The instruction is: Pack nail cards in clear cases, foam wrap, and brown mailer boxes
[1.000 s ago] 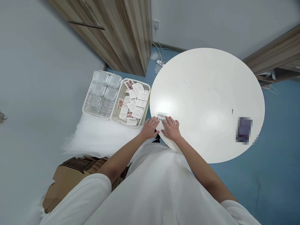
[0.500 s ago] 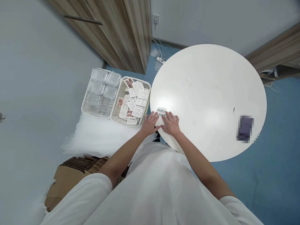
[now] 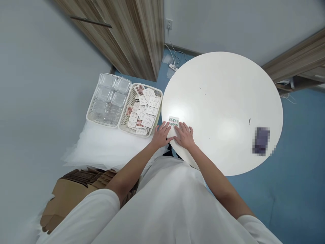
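A small white card with two rows of green oval pieces (image 3: 174,121) lies on the white round table (image 3: 223,78), close to its near left edge. My left hand (image 3: 160,135) rests at the card's lower left, fingers stretched out and fingertips touching or just beside it. On the lower right, my right hand (image 3: 186,135) mirrors this, fingers spread and fingertips at the card's edge. Both thumbs point inward below the card, their tips near each other. Neither hand is wrapped around anything. The fingertips cover the card's lower corners.
Left of the table stands a white basket (image 3: 123,126) of printed cards, some showing reddish ovals. Beside it, another basket (image 3: 89,113) holds clear plastic boxes (image 3: 108,98). White sheeting (image 3: 101,142) and folded cardboard (image 3: 66,193) lie nearer. A blurred dark object (image 3: 261,140) sits at the table's right.
The view has shifted slightly, so the table appears a little farther left and lower. Both hands stay at the card, with barely any movement of the fingers.
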### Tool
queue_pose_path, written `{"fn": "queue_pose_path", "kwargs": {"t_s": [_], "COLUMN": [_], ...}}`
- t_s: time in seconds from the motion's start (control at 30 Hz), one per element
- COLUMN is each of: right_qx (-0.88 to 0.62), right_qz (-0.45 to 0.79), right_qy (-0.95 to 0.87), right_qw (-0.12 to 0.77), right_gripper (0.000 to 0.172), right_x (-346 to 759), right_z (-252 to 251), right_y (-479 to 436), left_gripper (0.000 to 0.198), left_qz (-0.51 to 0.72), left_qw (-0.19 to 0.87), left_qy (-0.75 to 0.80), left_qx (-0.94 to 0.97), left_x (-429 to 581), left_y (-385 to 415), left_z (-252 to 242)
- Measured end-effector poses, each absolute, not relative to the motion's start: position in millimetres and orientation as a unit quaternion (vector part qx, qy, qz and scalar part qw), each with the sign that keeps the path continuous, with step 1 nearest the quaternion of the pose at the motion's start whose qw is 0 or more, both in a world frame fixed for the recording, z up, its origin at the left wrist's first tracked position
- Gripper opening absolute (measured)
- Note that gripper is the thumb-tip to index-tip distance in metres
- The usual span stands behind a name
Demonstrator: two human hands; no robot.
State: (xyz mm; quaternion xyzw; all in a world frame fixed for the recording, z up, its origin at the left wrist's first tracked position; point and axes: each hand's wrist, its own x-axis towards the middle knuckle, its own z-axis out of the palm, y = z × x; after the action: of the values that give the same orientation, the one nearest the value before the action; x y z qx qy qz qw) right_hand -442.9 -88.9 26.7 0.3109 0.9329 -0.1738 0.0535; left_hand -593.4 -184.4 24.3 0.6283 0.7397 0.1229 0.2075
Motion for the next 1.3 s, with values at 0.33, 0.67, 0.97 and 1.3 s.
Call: {"fn": "queue_pose_path", "kwargs": {"t_s": [0.33, 0.67, 0.97, 1.3], "right_qx": [0.289, 0.145, 0.112, 0.134], "right_qz": [-0.147, -0.174, -0.318, -0.343], "right_qy": [0.946, 0.972, 0.941, 0.928], "right_qw": [0.008, -0.058, -0.013, -0.048], "right_gripper": [0.044, 0.042, 0.035, 0.033], "right_x": [-397.2, -394.1, -496.4, -596.4], "right_z": [36.8, 53.6, 99.2, 133.6], "right_y": [-83.9, -112.3, -136.2, -171.5], "left_gripper": [0.049, 0.046, 0.054, 0.052], "left_qz": [0.140, 0.142, 0.267, 0.416], "left_qw": [0.145, 0.114, 0.202, 0.249], "left_qy": [0.812, 0.896, 0.878, 0.842], "left_qx": [0.548, 0.405, 0.343, 0.236], "left_x": [-563.5, -508.0, -588.5, -678.9], "left_y": [-217.8, -291.2, -330.8, -365.4], "left_z": [36.9, 66.4, 143.8, 167.9]}}
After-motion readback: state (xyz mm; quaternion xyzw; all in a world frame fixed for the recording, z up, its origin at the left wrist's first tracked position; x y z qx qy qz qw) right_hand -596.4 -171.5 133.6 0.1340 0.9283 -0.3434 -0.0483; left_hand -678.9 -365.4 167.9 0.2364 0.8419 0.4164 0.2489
